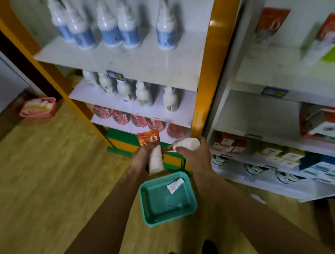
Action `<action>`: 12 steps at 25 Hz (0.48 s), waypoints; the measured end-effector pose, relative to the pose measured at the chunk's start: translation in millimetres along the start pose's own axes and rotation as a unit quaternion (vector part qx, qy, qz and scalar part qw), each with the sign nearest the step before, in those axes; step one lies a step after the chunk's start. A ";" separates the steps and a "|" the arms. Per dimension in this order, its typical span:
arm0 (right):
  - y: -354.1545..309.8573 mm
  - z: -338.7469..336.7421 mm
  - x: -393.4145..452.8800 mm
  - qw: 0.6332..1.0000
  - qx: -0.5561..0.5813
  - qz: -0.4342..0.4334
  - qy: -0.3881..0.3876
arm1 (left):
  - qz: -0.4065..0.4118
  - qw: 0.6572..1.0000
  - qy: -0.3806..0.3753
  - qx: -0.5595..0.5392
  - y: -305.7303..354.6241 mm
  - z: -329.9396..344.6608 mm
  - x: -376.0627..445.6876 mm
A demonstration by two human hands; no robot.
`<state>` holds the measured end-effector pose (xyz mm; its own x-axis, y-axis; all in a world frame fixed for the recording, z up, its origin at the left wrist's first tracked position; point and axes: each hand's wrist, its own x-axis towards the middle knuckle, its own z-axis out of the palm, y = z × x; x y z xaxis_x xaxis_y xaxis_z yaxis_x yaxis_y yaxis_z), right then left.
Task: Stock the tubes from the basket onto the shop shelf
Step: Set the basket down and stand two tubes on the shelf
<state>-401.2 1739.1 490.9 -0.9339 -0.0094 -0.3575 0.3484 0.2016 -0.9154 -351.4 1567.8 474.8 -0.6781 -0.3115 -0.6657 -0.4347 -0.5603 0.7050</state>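
My left hand [143, 158] is shut on an orange tube with a white cap [155, 158], held upright with the orange end on top. My right hand [193, 155] grips a second tube [186, 143], white cap pointing right. Both hands hover above a green mesh basket [149, 214] on the floor. One small white tube [174, 186] lies in the basket's far corner. The white shop shelf [268, 74] on the right holds orange and white boxes and an upright orange tube.
The yellow-framed shelf unit [206, 67] ahead carries white bottles with blue labels, cream bottles and red packs. A pink basket [38, 108] sits on the wooden floor at the left. My dark shoes show at the bottom. Lower right shelves hold boxes.
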 end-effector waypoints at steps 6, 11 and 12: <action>-60.2 -14.2 -20.5 0.985 0.151 0.064 -0.059 | 0.052 0.997 -0.023 0.044 56.1 -3.3 -43.0; -102.9 -44.8 -37.3 0.969 0.222 0.084 -0.066 | 0.073 0.994 -0.040 0.067 86.6 18.3 -78.3; -111.0 -52.2 -38.5 0.967 0.233 0.082 -0.070 | 0.079 0.993 -0.051 0.072 93.1 25.9 -87.5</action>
<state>-408.2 1768.2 615.9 -0.8546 -0.1537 -0.4960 0.5193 -0.2512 -0.8168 -347.9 1562.8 605.0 -0.7978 -0.3034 -0.5210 -0.3931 -0.3936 0.8310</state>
